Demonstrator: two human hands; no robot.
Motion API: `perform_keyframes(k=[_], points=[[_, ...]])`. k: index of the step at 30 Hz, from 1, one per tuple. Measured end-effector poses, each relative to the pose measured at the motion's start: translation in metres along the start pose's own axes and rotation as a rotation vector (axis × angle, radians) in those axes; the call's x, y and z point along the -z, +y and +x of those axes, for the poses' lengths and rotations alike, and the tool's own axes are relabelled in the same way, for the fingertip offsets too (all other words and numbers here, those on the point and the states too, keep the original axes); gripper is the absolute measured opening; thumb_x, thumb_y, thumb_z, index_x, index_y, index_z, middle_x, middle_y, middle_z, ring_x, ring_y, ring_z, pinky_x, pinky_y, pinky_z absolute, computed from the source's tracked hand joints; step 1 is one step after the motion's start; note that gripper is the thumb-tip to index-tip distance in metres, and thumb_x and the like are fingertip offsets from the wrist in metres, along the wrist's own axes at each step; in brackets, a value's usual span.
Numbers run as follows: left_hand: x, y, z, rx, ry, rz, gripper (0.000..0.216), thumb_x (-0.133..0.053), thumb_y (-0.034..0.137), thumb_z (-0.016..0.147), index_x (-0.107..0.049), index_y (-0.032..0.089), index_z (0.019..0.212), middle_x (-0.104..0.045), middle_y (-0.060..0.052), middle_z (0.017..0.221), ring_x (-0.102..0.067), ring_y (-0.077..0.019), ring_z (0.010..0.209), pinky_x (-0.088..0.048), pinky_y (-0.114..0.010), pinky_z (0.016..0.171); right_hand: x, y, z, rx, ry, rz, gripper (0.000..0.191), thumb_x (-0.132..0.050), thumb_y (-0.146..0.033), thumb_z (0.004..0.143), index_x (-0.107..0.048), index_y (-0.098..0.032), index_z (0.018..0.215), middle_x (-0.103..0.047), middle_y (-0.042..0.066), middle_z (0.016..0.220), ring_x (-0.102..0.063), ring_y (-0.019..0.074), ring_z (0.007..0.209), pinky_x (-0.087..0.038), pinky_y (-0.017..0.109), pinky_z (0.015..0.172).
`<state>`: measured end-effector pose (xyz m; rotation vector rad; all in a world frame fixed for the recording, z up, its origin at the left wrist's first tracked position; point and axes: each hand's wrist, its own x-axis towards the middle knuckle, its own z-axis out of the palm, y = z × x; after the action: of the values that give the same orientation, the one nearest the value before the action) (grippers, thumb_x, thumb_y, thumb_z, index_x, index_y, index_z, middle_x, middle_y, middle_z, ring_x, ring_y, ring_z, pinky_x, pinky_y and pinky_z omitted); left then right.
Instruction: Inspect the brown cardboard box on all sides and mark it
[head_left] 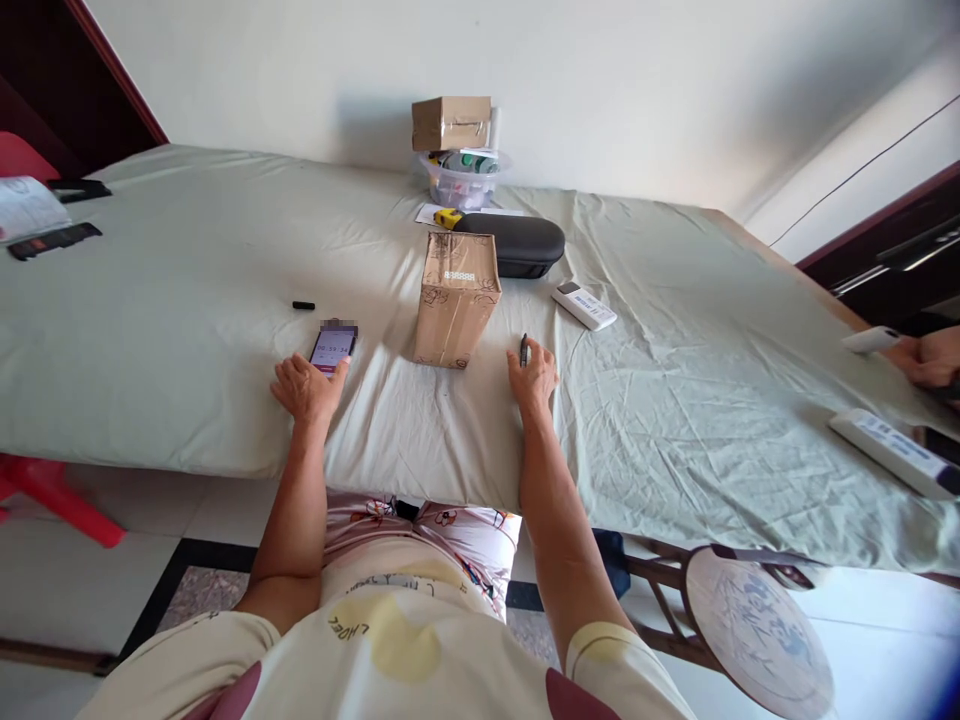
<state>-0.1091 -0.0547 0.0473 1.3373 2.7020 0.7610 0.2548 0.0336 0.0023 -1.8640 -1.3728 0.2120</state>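
A phone (334,347) showing running-style digits lies on the cloth. My left hand (309,388) rests at its near end with fingers spread, the thumb touching the phone's lower right edge. In my right hand (533,378) is a black pen (524,348), pointing away from me, with the hand resting on the cloth. Between my hands stands an upright cardboard box (456,320) with scribbles on its edges and a row of white letters on top. A small black pen cap (304,305) lies beyond the phone.
Behind the box sit a black case (517,240), a yellow tape measure (448,218) and a filled plastic basket (461,188) with a carton (451,123) on it. A white power bank (585,305) lies right. Another person's hand (934,357) shows at the right edge, near a white device (892,450).
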Motion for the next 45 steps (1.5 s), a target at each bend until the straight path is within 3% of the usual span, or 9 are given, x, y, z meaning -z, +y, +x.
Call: perform_keyframes(k=[8,16,22,27,31,35,39,42,45], points=[[-0.012,0.0,-0.003,0.0,-0.075,0.074,0.076,-0.079,0.053,0.08,-0.054,0.006,0.134,-0.054,-0.035,0.152,-0.043,-0.0476,0.153,-0.031,-0.069,0.125,-0.005,0.009,0.01,0.029,0.131,0.248,0.043,-0.063,-0.034,0.086,-0.067,-0.02,0.126,-0.072,0.013,0.121,-0.067,0.0241,0.104,-0.052,0.055,0.106],[-0.008,0.003,-0.009,0.006,-0.067,0.012,0.072,-0.08,0.04,0.071,-0.056,0.004,0.128,-0.066,-0.032,0.135,-0.058,-0.0442,0.14,-0.042,-0.052,0.122,0.004,-0.006,0.004,0.07,0.18,0.458,0.04,-0.059,-0.034,0.087,-0.066,-0.02,0.124,-0.074,0.009,0.112,-0.065,0.0155,0.081,-0.056,0.033,0.075],[0.0,0.009,-0.015,0.125,-0.102,-0.194,0.066,-0.081,0.043,0.073,-0.054,0.015,0.125,-0.071,-0.021,0.129,-0.068,-0.0397,0.129,-0.054,-0.048,0.11,0.013,-0.025,-0.008,0.132,0.198,0.537,0.039,-0.057,-0.037,0.09,-0.065,-0.021,0.124,-0.073,0.003,0.097,-0.065,0.0132,0.077,-0.053,0.028,0.069],[-0.001,0.023,-0.034,0.132,0.013,-0.529,0.064,-0.08,0.041,0.078,-0.046,0.023,0.129,-0.071,-0.011,0.123,-0.073,-0.0294,0.116,-0.058,-0.043,0.104,0.018,-0.036,-0.015,0.155,0.204,0.661,0.033,-0.062,-0.044,0.091,-0.065,-0.023,0.116,-0.069,-0.001,0.087,-0.063,0.0114,0.071,-0.052,0.026,0.065],[-0.009,0.039,-0.055,-0.085,0.041,-0.813,0.082,-0.079,0.041,0.08,-0.034,0.025,0.147,-0.066,-0.013,0.136,-0.074,-0.0259,0.113,-0.06,-0.042,0.103,0.028,-0.042,-0.018,0.114,-0.078,0.929,0.035,-0.071,-0.055,0.087,-0.064,-0.025,0.102,-0.066,-0.005,0.072,-0.058,0.0094,0.055,-0.046,0.023,0.051],[-0.017,0.061,-0.081,-0.266,-0.004,-0.874,0.095,-0.086,0.046,0.076,-0.036,0.025,0.154,-0.057,-0.017,0.151,-0.062,-0.0339,0.138,-0.053,-0.049,0.116,0.046,-0.046,-0.022,0.103,-0.757,1.045,0.051,-0.08,-0.065,0.079,-0.064,-0.024,0.103,-0.072,-0.004,0.07,-0.061,0.0094,0.048,-0.042,0.02,0.042],[-0.026,0.091,-0.108,-0.364,-0.04,-0.903,0.094,-0.089,0.046,0.077,-0.039,0.024,0.153,-0.062,-0.017,0.139,-0.065,-0.0343,0.132,-0.057,-0.049,0.111,0.053,-0.053,-0.031,0.183,-1.386,0.873,0.068,-0.093,-0.057,0.07,-0.067,-0.019,0.121,-0.084,0.006,0.092,-0.079,0.0168,0.069,-0.055,0.019,0.051],[-0.032,0.112,-0.121,-0.401,0.055,-0.89,0.093,-0.092,0.043,0.073,-0.042,0.022,0.149,-0.061,-0.017,0.135,-0.065,-0.0358,0.13,-0.056,-0.05,0.112,0.048,-0.056,-0.036,0.219,-1.529,0.782,0.057,-0.095,-0.054,0.068,-0.074,-0.015,0.103,-0.081,0.004,0.08,-0.077,0.0161,0.068,-0.06,0.023,0.059],[-0.036,0.127,-0.127,-0.427,0.094,-0.904,0.094,-0.091,0.043,0.074,-0.039,0.022,0.149,-0.058,-0.018,0.137,-0.062,-0.037,0.132,-0.052,-0.053,0.116,0.045,-0.054,-0.037,0.252,-1.454,0.821,0.05,-0.097,-0.053,0.066,-0.079,-0.016,0.095,-0.082,0.004,0.083,-0.077,0.0174,0.077,-0.065,0.029,0.076]])
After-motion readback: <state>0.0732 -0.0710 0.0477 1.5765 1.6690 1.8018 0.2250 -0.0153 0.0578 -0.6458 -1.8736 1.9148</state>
